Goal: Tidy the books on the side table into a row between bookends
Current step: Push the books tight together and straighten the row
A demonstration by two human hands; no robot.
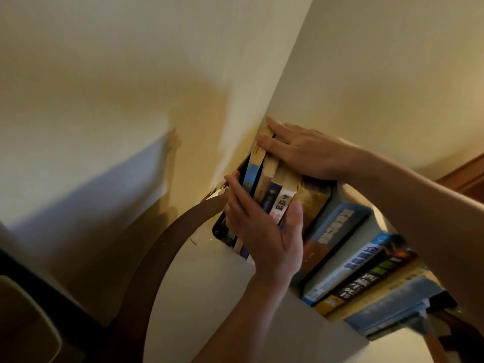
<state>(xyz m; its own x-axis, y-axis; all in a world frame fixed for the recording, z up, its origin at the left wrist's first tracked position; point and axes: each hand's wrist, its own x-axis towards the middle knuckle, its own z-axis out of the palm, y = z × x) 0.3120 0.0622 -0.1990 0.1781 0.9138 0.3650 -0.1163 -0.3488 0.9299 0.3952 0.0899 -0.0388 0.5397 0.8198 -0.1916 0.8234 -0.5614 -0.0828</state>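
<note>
Left hand (262, 231) clamped around upright books (272, 195) at frame centre; right hand (301, 150) flat on their tops, not gripping.

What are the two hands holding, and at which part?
The left hand grips a small group of upright books across their spines; the right hand presses flat on their top edges.

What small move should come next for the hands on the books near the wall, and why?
Probably press that small group upright and snug it against the wall-end bookend. The left hand grips several thin books across their spines, the right hand lies flat on their tops, and they lean. The dark bookend sits just beyond them; the larger books already stand in a row.
</note>
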